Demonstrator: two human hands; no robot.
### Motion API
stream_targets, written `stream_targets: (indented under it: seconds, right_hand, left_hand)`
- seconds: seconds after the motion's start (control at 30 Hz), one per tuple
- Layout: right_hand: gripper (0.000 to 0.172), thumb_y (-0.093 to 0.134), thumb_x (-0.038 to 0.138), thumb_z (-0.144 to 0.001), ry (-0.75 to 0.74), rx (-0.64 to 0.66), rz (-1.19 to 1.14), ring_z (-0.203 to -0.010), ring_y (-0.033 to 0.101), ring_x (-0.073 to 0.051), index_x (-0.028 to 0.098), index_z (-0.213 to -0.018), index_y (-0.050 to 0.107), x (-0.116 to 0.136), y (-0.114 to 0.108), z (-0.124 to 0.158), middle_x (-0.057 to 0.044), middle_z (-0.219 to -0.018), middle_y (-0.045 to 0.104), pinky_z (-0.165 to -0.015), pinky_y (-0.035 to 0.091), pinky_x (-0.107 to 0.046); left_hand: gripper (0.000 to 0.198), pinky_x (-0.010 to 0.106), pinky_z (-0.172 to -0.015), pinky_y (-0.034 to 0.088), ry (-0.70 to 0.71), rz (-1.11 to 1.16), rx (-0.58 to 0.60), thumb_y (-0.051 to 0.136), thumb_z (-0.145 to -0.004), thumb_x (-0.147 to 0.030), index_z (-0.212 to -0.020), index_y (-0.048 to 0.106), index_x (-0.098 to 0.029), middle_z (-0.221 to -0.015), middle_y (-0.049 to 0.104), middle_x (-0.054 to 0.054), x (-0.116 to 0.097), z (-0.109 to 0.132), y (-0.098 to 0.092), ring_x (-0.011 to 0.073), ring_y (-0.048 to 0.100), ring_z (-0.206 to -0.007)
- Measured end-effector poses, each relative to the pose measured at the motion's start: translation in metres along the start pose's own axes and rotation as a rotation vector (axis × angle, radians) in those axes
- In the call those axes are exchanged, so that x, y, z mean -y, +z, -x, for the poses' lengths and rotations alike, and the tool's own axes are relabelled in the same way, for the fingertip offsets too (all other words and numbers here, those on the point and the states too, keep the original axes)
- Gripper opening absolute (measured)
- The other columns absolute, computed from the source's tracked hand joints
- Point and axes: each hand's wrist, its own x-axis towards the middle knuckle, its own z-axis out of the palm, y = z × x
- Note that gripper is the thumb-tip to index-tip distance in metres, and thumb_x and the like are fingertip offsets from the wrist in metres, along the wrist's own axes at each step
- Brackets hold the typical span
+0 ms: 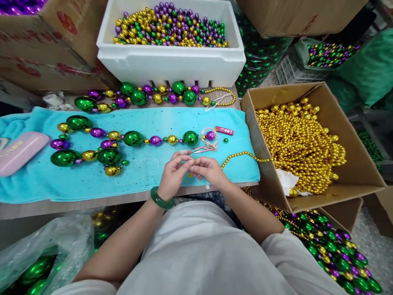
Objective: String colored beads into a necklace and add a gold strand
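Note:
My left hand [173, 174], with a green bangle [160, 199] on the wrist, and my right hand [209, 170] meet over the front edge of the turquoise towel [147, 119]. Both pinch a thin white thread [138, 174] that trails left across the towel. A gold bead strand [241, 155] runs from my right hand into the cardboard box of gold beads [302, 141]. Beyond my fingers lie small scissors [204, 148] and a long garland of large green, purple and gold balls [107, 141].
A white foam box [172, 61] of mixed beads stands at the back, with a second garland [147, 95] before it. A pink case [20, 150] lies at left, a red lighter [224, 130] at right. Bags of beads [331, 246] sit by my knees.

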Motion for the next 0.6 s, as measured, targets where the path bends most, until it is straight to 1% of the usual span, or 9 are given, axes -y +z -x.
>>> stream_targets:
  seconds: [0.07,0.17,0.23,0.27,0.33,0.4,0.47,0.53,0.6]
  right_hand:
    - [0.025,0.075,0.037,-0.059,0.014,-0.103,-0.024,-0.047,0.053,-0.009,0.017,-0.066,0.063,-0.001,-0.005,0.001,0.001,-0.058,0.064,-0.039,0.040,-0.020]
    - [0.024,0.075,0.036,-0.060,0.026,-0.223,-0.027,-0.045,0.053,-0.009,0.016,-0.066,0.064,0.003,-0.016,0.007,0.000,-0.057,0.065,-0.037,0.039,-0.019]
    - [0.022,0.075,0.035,-0.060,0.027,-0.247,-0.024,-0.044,0.052,-0.009,0.017,-0.064,0.064,0.005,-0.021,0.011,0.000,-0.056,0.064,-0.036,0.037,-0.019]
    - [0.022,0.075,0.035,-0.061,0.026,-0.249,-0.022,-0.043,0.051,-0.009,0.017,-0.063,0.063,0.005,-0.022,0.013,0.000,-0.055,0.064,-0.036,0.036,-0.019]
    - [0.021,0.074,0.034,-0.062,0.021,-0.245,-0.019,-0.042,0.049,-0.008,0.017,-0.062,0.062,0.004,-0.023,0.015,0.000,-0.053,0.063,-0.035,0.033,-0.018]
    - [0.020,0.074,0.033,-0.062,0.022,-0.240,-0.022,-0.041,0.047,-0.008,0.017,-0.061,0.061,0.002,-0.022,0.015,0.001,-0.052,0.063,-0.035,0.032,-0.018]
    - [0.020,0.074,0.033,-0.062,0.021,-0.236,-0.027,-0.041,0.047,-0.007,0.018,-0.061,0.060,0.000,-0.020,0.014,0.001,-0.052,0.062,-0.035,0.032,-0.018]
    - [0.020,0.074,0.033,-0.062,0.014,-0.233,-0.031,-0.041,0.047,-0.008,0.018,-0.061,0.060,-0.001,-0.019,0.013,0.001,-0.052,0.063,-0.036,0.032,-0.018]
    - [0.019,0.073,0.032,-0.064,-0.005,-0.234,-0.041,-0.042,0.048,-0.008,0.017,-0.062,0.061,-0.001,-0.017,0.012,0.001,-0.053,0.063,-0.036,0.032,-0.018]
  left_hand:
    - [0.016,0.036,-0.088,0.045,0.059,-0.189,0.009,0.057,-0.084,-0.032,-0.083,0.068,-0.019,-0.098,0.064,0.006,0.007,-0.007,-0.005,0.0202,0.059,-0.098]
    - [0.021,0.038,-0.085,0.043,0.181,-0.670,0.038,0.052,-0.087,-0.029,-0.088,0.070,-0.018,-0.090,0.066,0.008,0.018,-0.019,-0.009,0.0229,0.056,-0.091]
    - [0.024,0.040,-0.082,0.042,0.246,-0.952,0.100,0.049,-0.088,-0.026,-0.088,0.070,-0.017,-0.089,0.065,0.011,0.024,-0.024,-0.006,0.0259,0.053,-0.091]
    - [0.025,0.040,-0.080,0.042,0.266,-1.049,0.131,0.047,-0.088,-0.025,-0.087,0.070,-0.016,-0.089,0.065,0.013,0.026,-0.026,-0.004,0.0272,0.052,-0.091]
    - [0.027,0.039,-0.075,0.043,0.286,-1.173,0.168,0.045,-0.089,-0.024,-0.086,0.070,-0.015,-0.089,0.063,0.014,0.028,-0.028,0.001,0.0286,0.051,-0.091]
    - [0.027,0.038,-0.071,0.043,0.286,-1.225,0.183,0.042,-0.089,-0.021,-0.086,0.068,-0.014,-0.089,0.062,0.015,0.029,-0.028,0.005,0.0288,0.052,-0.092]
    - [0.026,0.037,-0.071,0.043,0.263,-1.204,0.190,0.041,-0.088,-0.019,-0.084,0.067,-0.015,-0.090,0.062,0.015,0.028,-0.028,0.006,0.0279,0.053,-0.092]
    - [0.023,0.036,-0.074,0.044,0.217,-1.078,0.166,0.043,-0.086,-0.018,-0.082,0.066,-0.015,-0.089,0.062,0.013,0.026,-0.030,0.004,0.0260,0.055,-0.090]
    - [0.017,0.035,-0.075,0.046,0.106,-0.817,0.112,0.048,-0.083,-0.020,-0.080,0.064,-0.016,-0.083,0.063,0.009,0.021,-0.031,-0.001,0.0223,0.058,-0.083]
